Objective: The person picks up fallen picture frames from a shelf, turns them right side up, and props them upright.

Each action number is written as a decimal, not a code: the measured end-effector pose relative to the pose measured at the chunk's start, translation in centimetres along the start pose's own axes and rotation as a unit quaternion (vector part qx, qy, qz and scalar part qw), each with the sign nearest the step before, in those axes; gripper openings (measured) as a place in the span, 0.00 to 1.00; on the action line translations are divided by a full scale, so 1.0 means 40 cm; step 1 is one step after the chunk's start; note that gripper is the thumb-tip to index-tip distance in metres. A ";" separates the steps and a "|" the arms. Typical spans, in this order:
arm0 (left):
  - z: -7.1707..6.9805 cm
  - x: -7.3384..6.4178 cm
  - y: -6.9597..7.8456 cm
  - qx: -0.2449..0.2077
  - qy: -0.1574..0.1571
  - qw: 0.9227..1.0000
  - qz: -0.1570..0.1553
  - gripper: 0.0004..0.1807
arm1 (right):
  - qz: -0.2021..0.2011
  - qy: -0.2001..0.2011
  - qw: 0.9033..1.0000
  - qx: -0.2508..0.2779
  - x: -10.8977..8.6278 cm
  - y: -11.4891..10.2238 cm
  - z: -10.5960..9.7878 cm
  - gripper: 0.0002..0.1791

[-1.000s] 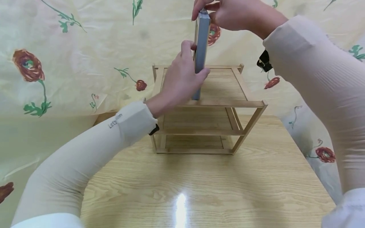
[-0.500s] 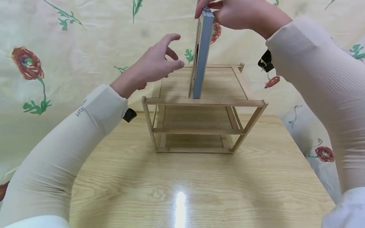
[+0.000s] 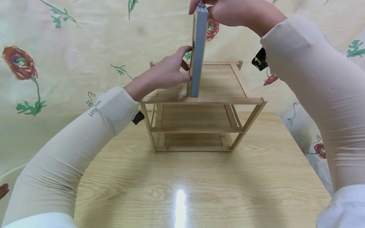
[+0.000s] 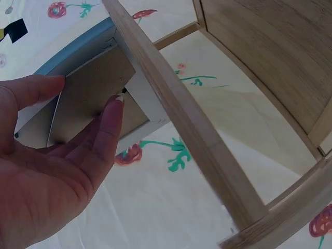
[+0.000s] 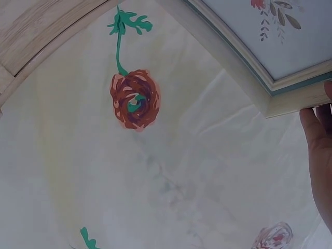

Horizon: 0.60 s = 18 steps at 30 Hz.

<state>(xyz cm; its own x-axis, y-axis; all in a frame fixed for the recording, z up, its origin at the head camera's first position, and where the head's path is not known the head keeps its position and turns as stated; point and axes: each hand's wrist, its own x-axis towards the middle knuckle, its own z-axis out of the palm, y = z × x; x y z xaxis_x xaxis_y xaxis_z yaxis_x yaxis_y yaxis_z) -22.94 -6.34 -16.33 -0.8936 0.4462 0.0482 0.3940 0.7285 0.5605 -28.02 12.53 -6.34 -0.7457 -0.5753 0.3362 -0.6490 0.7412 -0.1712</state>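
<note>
A picture frame [image 3: 199,50] stands nearly upright on the top shelf of a three-tier wooden rack [image 3: 219,100], its blue-grey side edge toward me. The right hand [image 3: 236,12] grips its top edge; the right wrist view catches part of the floral picture [image 5: 290,39] and the hand's fingers at one corner. My left hand [image 3: 171,71] is at the frame's back, thumb and fingers spread apart. In the left wrist view, its fingertips are at the brown backing board [image 4: 91,91], one beside a small dark fastener; firm contact is hard to tell.
The rack stands toward the back of a wood-grain table [image 3: 176,177]. Behind it hangs a flower-printed cloth [image 3: 94,41]. Lower shelves [image 3: 196,118] lie beneath the frame, and the rack's top rail [image 4: 176,109] runs close to the left hand.
The left hand moved away leftward from the frame, then came back right to its rear side. The right hand keeps hold of the top, and the frame has shifted only slightly in view.
</note>
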 end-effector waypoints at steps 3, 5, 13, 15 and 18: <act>0.002 -0.003 0.003 -0.010 -0.001 1.000 -0.005 0.48 | -0.011 0.008 1.000 0.001 0.001 -0.001 0.003 0.25; 0.006 -0.005 0.003 -0.018 -0.001 1.000 -0.008 0.48 | -0.012 0.011 1.000 -0.003 0.000 -0.002 0.004 0.25; 0.021 -0.003 0.005 -0.089 0.007 0.996 0.002 0.47 | 0.027 -0.009 1.000 -0.008 -0.014 0.000 -0.003 0.22; 0.022 -0.004 0.006 -0.096 0.007 0.995 0.001 0.47 | 0.034 -0.014 0.999 -0.014 -0.016 0.000 -0.007 0.22; 0.022 -0.007 0.006 -0.100 0.008 0.995 0.001 0.48 | 0.040 -0.015 0.999 -0.019 -0.017 0.000 -0.010 0.21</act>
<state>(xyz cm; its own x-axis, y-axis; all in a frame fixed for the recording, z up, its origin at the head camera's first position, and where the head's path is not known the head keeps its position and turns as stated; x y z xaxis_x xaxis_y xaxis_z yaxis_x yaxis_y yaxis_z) -22.41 -5.82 -16.95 -0.8968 0.4380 0.0621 0.3468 0.6088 0.7136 -27.45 13.05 -6.20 -0.7995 -0.5238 0.2941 -0.5817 0.7973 -0.1613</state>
